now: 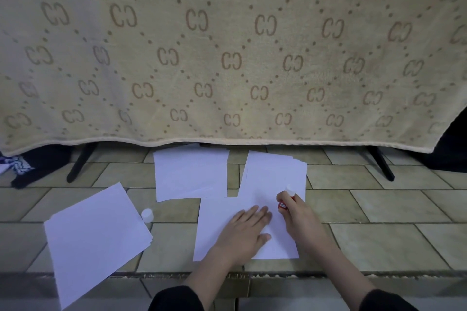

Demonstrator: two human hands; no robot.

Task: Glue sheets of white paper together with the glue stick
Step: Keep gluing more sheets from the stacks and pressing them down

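A white sheet point(217, 219) lies on the tiled floor in front of me. My left hand point(246, 231) rests flat on it, fingers straight. My right hand point(297, 214) grips a red glue stick point(284, 203) near the sheet's upper right corner; its white tip points up and away. Behind it sits a fanned stack of white sheets point(273, 171). Another white sheet point(190, 174) lies to the left of that stack. A larger pile of white paper point(96, 237) lies angled at the left. The glue stick's white cap point(147, 214) stands beside that pile.
A beige patterned blanket point(227, 58) hangs over a stand with black legs point(79, 163) right behind the papers. Dark cloth point(22, 169) lies at the far left. A floor step edge point(252, 275) runs across near me.
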